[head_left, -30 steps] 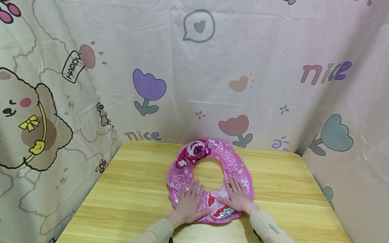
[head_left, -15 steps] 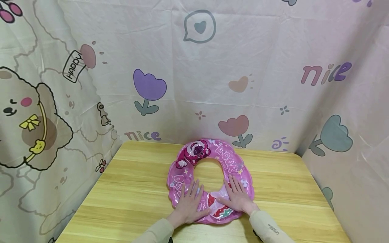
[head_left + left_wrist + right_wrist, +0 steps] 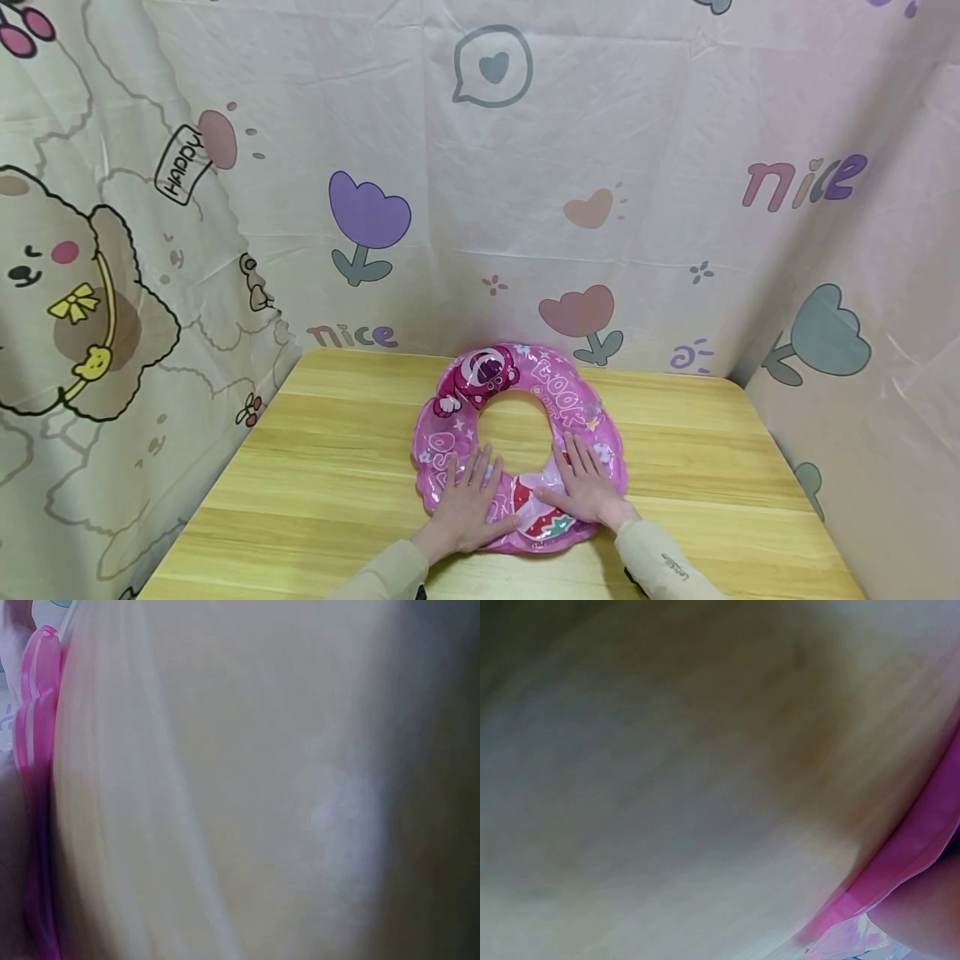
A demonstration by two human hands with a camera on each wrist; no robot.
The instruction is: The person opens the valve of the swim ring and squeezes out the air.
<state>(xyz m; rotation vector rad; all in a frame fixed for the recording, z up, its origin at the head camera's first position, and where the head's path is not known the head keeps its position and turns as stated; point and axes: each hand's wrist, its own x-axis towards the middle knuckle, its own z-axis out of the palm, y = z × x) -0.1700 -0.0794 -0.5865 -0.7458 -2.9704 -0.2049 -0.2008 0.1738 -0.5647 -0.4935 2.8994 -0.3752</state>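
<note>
A pink inflatable swim ring point(image 3: 536, 367) lies flat on the wooden table, printed with a bear, strawberries and white lettering. My left hand point(image 3: 467, 504) rests on its near left part, fingers straight and spread. On the near right part lies my right hand point(image 3: 587, 487), also with straight fingers, its thumb toward the strawberry print. In the left wrist view the edge of the swim ring point(image 3: 39, 712) shows at the far left, beside part of the hand. The right wrist view shows the ring's pink rim point(image 3: 900, 859) at lower right under the hand point(image 3: 922, 907).
The light wooden table point(image 3: 322, 467) extends on both sides of the ring. A printed cloth curtain point(image 3: 480, 167) hangs right behind the table's back edge, and more cloth stands at left and right. The ring's far side reaches close to the back edge.
</note>
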